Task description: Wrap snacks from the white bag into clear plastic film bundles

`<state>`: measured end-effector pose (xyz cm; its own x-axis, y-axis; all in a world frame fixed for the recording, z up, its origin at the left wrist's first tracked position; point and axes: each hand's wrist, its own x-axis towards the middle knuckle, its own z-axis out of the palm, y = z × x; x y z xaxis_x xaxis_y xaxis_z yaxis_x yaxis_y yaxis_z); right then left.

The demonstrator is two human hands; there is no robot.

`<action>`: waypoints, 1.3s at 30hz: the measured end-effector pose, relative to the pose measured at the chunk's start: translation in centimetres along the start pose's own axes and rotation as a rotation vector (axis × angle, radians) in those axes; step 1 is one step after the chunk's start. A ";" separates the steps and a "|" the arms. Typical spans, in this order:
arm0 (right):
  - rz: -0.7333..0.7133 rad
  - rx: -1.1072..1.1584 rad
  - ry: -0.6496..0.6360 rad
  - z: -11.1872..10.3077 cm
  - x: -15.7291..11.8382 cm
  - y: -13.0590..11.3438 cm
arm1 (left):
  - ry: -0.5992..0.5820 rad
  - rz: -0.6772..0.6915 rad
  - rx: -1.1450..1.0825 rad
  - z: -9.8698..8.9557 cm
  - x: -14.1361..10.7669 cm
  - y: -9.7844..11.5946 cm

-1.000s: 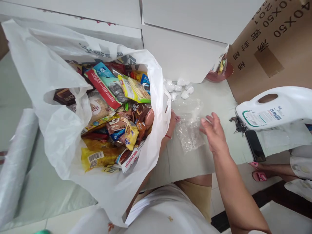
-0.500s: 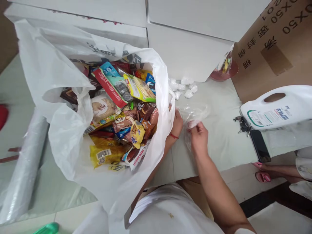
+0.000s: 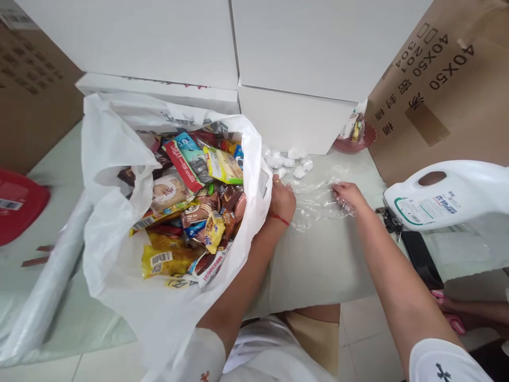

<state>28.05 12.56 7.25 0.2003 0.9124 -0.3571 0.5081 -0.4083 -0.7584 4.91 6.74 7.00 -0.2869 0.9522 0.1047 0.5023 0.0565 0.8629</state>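
A thin, crumpled clear plastic bag (image 3: 314, 204) stretches between my two hands over the table. My right hand (image 3: 349, 194) pinches its right end, fingers closed. At the other end my left hand (image 3: 283, 202), with a red string on the wrist, is curled closed on the film; its fingertips are partly hidden. Close beside that hand stands a large white plastic bag (image 3: 107, 260), its mouth wide and full of wrapped snacks (image 3: 199, 209). Several small white wrapped packets (image 3: 299, 171) lie just beyond my hands.
White boxes (image 3: 294, 119) stand along the back. At right are a cardboard box (image 3: 429, 79), a white detergent jug (image 3: 457, 193), keys (image 3: 389, 220) and a black phone (image 3: 422, 259). A red dish (image 3: 358, 143) sits behind. Rolled plastic film (image 3: 51, 286) and a red object (image 3: 19, 204) lie left.
My right hand has moved right and away from my left hand, drawing the clear plastic bag out between them. The whole view has shifted, showing more of the boxes behind.
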 end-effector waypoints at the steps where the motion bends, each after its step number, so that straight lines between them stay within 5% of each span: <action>1: -0.006 -0.013 0.007 0.3 0.1 0.0 | 0.025 0.014 0.049 -0.5 -1.5 0.7; 5: -0.023 -0.061 -0.003 1.5 -0.1 -0.1 | 0.178 0.369 0.245 -2.4 -10.6 3.3; 8: -0.042 -0.082 -0.030 2.0 -0.3 -0.5 | 0.032 0.755 0.177 -2.1 -14.6 4.5; 10: -0.053 -0.090 -0.045 2.1 -0.3 -0.7 | -0.140 0.819 0.229 -0.7 -13.3 4.7; 14: -0.043 -0.076 -0.061 1.5 0.0 -0.6 | -0.170 0.453 0.523 2.7 -4.9 3.5; 18: -0.012 -0.009 -0.087 0.8 0.5 0.1 | -0.240 0.296 0.656 3.9 1.0 0.6; 24: 0.049 0.059 -0.218 -3.2 0.6 1.7 | -0.365 0.433 0.741 2.1 0.4 -2.9; 27: 0.055 0.059 -0.179 -4.6 0.8 1.6 | -0.402 0.474 0.731 1.6 -0.6 -3.1; 31: -0.067 0.021 -0.006 -2.3 1.4 -0.2 | -0.445 0.484 0.704 1.4 -1.2 -2.9; 34: -0.038 0.001 -0.018 -0.2 2.4 -1.4 | -0.437 0.495 0.684 1.1 -1.2 -3.0; 39: 0.072 -0.069 0.016 -3.5 4.5 -1.5 | -0.396 0.475 0.681 0.8 -0.9 -3.8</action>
<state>31.09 17.36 8.68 0.2513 0.8815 -0.3998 0.5483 -0.4701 -0.6917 3.92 5.91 3.24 0.3097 0.9467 0.0884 0.9037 -0.3220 0.2821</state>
